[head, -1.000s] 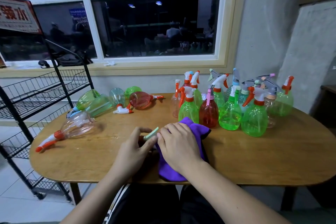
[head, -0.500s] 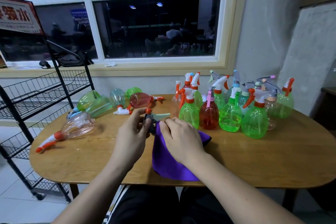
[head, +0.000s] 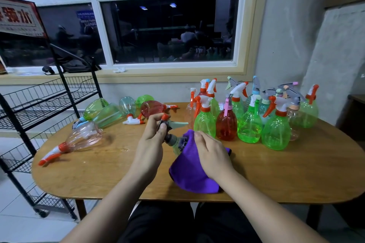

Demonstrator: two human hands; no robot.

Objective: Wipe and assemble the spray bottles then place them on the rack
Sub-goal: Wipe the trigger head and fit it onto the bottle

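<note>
My left hand [head: 151, 144] pinches the spray head [head: 173, 124] mid-frame, right hand [head: 212, 154] grips the purple cloth [head: 187, 175] round the bottle [head: 176, 147].

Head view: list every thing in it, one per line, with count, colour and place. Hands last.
table: one, wooden, before the person
standing spray bottles: over ten, overlap hides the exact count; mostly green, some red or clear; table's far right
lying spray bottles: six; three green, one red, two clear; table's far left
loose spray head: one, white and orange, beside the lying bottles
held spray bottle: one, grey head, pale green trigger, over table centre, body in the cloth
purple cloth: one, round the held bottle
rack: one, black wire, left of the table
window: one, white-framed, dark, behind
hands: left hand grips the bottle's head; right hand holds the cloth
</note>
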